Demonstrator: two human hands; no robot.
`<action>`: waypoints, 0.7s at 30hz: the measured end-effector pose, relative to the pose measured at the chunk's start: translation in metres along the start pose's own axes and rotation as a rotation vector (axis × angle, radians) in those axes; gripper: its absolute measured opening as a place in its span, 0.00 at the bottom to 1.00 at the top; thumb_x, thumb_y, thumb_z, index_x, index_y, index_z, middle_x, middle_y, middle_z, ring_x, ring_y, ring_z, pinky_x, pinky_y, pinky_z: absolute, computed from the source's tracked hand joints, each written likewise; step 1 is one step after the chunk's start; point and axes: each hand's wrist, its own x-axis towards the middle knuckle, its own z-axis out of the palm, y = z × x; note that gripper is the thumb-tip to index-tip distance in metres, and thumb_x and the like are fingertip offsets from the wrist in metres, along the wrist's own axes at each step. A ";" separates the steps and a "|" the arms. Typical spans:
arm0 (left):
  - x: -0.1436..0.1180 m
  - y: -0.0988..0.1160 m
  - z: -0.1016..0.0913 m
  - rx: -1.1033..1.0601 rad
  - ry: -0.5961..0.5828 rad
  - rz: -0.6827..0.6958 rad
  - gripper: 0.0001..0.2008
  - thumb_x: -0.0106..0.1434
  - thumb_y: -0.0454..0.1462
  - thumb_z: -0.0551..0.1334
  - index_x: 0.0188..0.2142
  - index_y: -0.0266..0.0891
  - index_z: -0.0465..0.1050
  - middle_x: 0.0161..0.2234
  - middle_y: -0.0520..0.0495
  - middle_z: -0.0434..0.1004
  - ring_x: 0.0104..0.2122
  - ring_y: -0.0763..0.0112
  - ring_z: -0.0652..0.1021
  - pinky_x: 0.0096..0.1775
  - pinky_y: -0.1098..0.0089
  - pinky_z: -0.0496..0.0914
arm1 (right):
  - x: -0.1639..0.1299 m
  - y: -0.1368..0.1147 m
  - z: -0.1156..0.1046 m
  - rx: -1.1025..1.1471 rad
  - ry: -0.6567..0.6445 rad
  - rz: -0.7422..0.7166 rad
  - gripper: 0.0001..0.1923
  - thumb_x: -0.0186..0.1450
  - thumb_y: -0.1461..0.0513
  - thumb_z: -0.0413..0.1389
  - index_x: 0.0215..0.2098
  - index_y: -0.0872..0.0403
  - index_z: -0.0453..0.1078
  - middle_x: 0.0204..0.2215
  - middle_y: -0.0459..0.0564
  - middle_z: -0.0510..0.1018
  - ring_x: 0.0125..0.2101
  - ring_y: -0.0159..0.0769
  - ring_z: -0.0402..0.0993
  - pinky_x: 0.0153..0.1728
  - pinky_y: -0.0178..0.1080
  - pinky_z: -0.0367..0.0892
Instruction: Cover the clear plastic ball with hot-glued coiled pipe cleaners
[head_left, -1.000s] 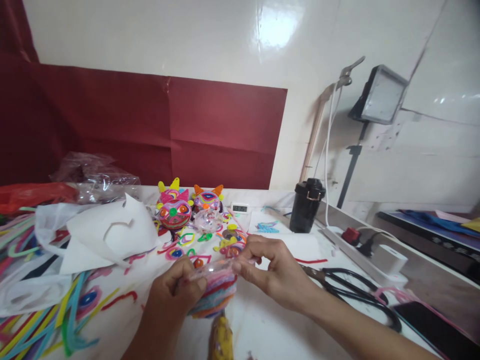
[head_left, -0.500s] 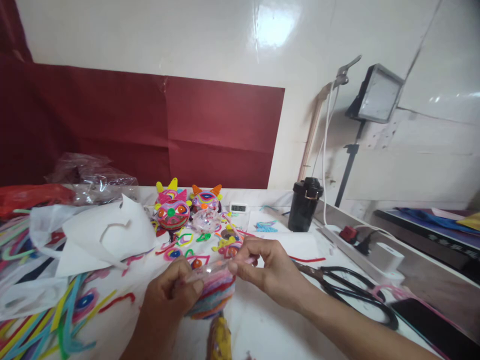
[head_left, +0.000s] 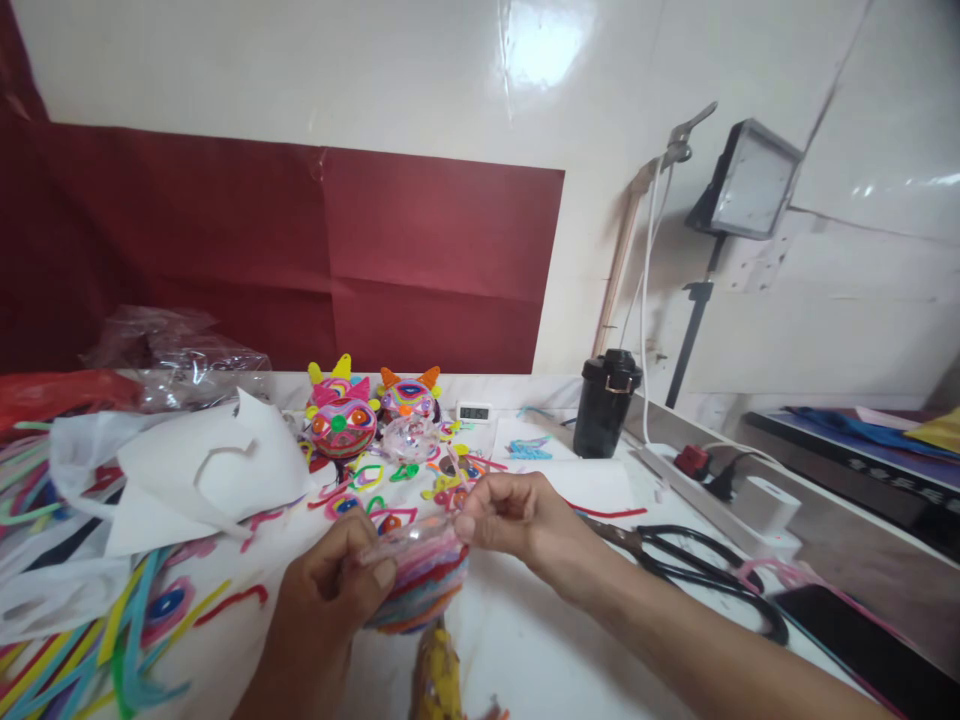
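Observation:
A round ball wrapped in multicoloured pipe cleaners (head_left: 421, 585) is held over the white table (head_left: 525, 650). My left hand (head_left: 330, 590) grips its left side, thumb on top. My right hand (head_left: 517, 525) pinches a pink pipe cleaner strand at the ball's top right edge. A yellow object (head_left: 441, 680) lies just below the ball, partly cut off by the frame. Two finished pipe-cleaner faces with ears, a pink one (head_left: 341, 420) and an orange-eared one (head_left: 409, 398), stand at the back of the table.
Loose pipe cleaners (head_left: 90, 640) and white paper (head_left: 202, 470) cover the left. Small bent shapes (head_left: 375, 480) lie mid-table. Black scissors (head_left: 697, 575), a black cup (head_left: 606, 402), a small clock (head_left: 474, 411), a power strip (head_left: 720, 490) and a dark phone (head_left: 862, 650) sit to the right.
Both hands and the ball have drifted slightly left and down in view. My right hand's fingers have closed tighter on the strand at the ball's top.

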 end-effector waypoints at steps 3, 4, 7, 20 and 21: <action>0.000 -0.003 -0.001 -0.034 -0.034 -0.018 0.15 0.51 0.41 0.67 0.18 0.41 0.63 0.22 0.55 0.59 0.23 0.71 0.64 0.26 0.71 0.63 | 0.000 0.001 -0.001 0.006 -0.006 0.010 0.18 0.47 0.54 0.70 0.23 0.58 0.72 0.19 0.44 0.72 0.23 0.29 0.63 0.28 0.35 0.58; 0.000 -0.003 -0.001 -0.041 -0.043 -0.019 0.15 0.51 0.42 0.67 0.19 0.41 0.62 0.22 0.55 0.59 0.24 0.71 0.63 0.26 0.71 0.63 | 0.000 0.001 -0.002 0.011 -0.005 0.013 0.18 0.46 0.54 0.71 0.23 0.58 0.72 0.19 0.44 0.73 0.22 0.29 0.63 0.28 0.35 0.57; 0.000 -0.003 -0.001 -0.064 -0.045 -0.011 0.15 0.51 0.42 0.68 0.19 0.41 0.62 0.23 0.55 0.58 0.24 0.71 0.63 0.26 0.71 0.63 | 0.001 0.001 0.000 0.027 0.002 0.015 0.18 0.46 0.55 0.71 0.23 0.58 0.71 0.20 0.44 0.73 0.23 0.28 0.63 0.28 0.35 0.57; -0.002 -0.001 0.002 -0.122 -0.027 -0.042 0.17 0.49 0.42 0.69 0.18 0.40 0.61 0.22 0.56 0.57 0.23 0.72 0.62 0.24 0.73 0.60 | 0.004 0.004 0.000 0.135 0.016 0.056 0.26 0.39 0.58 0.74 0.30 0.55 0.67 0.22 0.37 0.69 0.22 0.25 0.60 0.27 0.32 0.56; -0.003 -0.001 0.003 -0.125 -0.014 -0.048 0.16 0.49 0.42 0.69 0.18 0.40 0.62 0.22 0.56 0.57 0.23 0.72 0.62 0.25 0.73 0.60 | 0.004 0.004 -0.001 0.119 0.010 0.059 0.26 0.40 0.57 0.74 0.32 0.55 0.67 0.22 0.37 0.69 0.22 0.25 0.59 0.27 0.33 0.55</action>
